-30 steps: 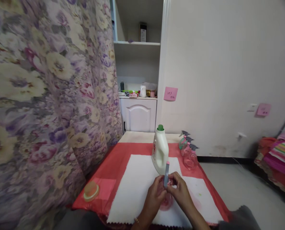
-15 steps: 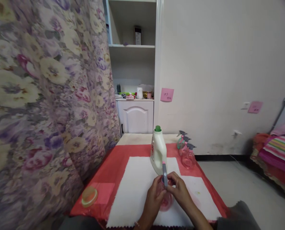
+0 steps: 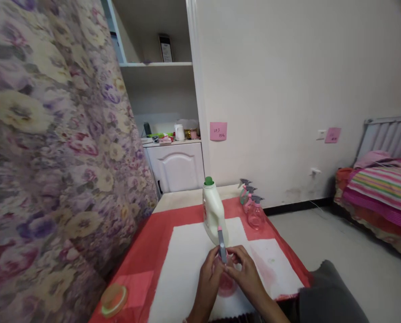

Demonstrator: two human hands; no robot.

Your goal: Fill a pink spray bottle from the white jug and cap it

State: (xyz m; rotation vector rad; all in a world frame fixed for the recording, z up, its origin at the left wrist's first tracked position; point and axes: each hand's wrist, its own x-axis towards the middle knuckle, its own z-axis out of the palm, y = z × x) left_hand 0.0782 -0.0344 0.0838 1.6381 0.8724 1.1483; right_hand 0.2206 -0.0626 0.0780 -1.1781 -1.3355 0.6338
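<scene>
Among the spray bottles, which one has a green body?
The farthest bottle in the row at right: its body looks green; the two nearer ones and the held bottle are pink.

The grey spray head (image 3: pixel 222 249) now leans left and more bed (image 3: pixel 384 190) shows.

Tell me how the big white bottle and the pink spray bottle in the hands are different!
The white bottle is bigger; the pink spray bottle is smaller. You can't see through the white bottle, but the pink spray bottle looks see-through. The white bottle has a green top; the pink spray bottle has a grey sprayer. Both look roughly upright.
</scene>
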